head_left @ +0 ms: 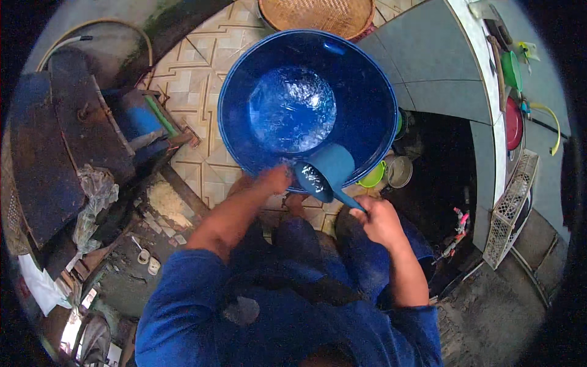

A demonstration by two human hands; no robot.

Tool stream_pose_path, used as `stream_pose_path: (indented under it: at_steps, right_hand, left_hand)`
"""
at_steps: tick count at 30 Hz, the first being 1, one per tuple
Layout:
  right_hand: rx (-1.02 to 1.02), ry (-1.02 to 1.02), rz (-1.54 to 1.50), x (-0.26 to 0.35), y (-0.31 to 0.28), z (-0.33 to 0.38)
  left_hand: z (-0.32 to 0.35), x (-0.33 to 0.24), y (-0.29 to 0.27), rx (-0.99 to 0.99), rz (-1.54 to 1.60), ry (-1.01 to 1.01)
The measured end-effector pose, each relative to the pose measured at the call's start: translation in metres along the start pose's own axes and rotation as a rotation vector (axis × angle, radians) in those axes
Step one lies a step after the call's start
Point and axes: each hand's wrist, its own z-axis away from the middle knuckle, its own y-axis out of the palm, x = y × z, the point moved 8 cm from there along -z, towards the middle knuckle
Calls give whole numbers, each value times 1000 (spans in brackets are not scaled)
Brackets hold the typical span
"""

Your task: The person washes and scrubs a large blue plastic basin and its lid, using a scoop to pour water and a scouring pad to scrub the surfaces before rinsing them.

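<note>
My right hand (380, 219) is wrapped round the handle of a blue-grey water dipper (336, 164). The dipper is tilted to the left, with glinting water at its mouth, over the near rim of a large round blue tub (225, 131). Water (292, 110) ripples and shines at the bottom of the tub. Beside the dipper's mouth is my left hand (278, 177), at the tub's near edge. Blur smears its fingers, so their pose does not show.
A woven basket tray (318, 17) lies beyond the tub on the patterned tile floor (205, 55). At right are a light green bowl (372, 175), a pale pot (399, 171), a grey tiled counter (440, 55) and a white plastic rack (512, 208). Dark wooden furniture (67, 140) stands left.
</note>
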Motion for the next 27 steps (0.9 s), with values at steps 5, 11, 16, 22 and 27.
stream_pose_path:
  at_steps: [5, 11, 16, 22, 27]
  right_hand:
    - [-202, 62, 32, -36, -14, 46]
    - [-410, 107, 222, -45, -32, 100]
    - [-626, 114, 320, -39, -52, 136]
    - [-929, 201, 183, -77, -65, 201]
    - [-1180, 367, -72, -135, -47, 267]
  left_hand:
    - [-1, -56, 22, -178, -184, 122]
    - [-50, -150, 88, 51, 247, 254]
    - [-121, -255, 105, 164, 791, 751]
    - [-154, -339, 39, 115, 723, 459]
    - [-82, -381, -38, 8, 920, 200]
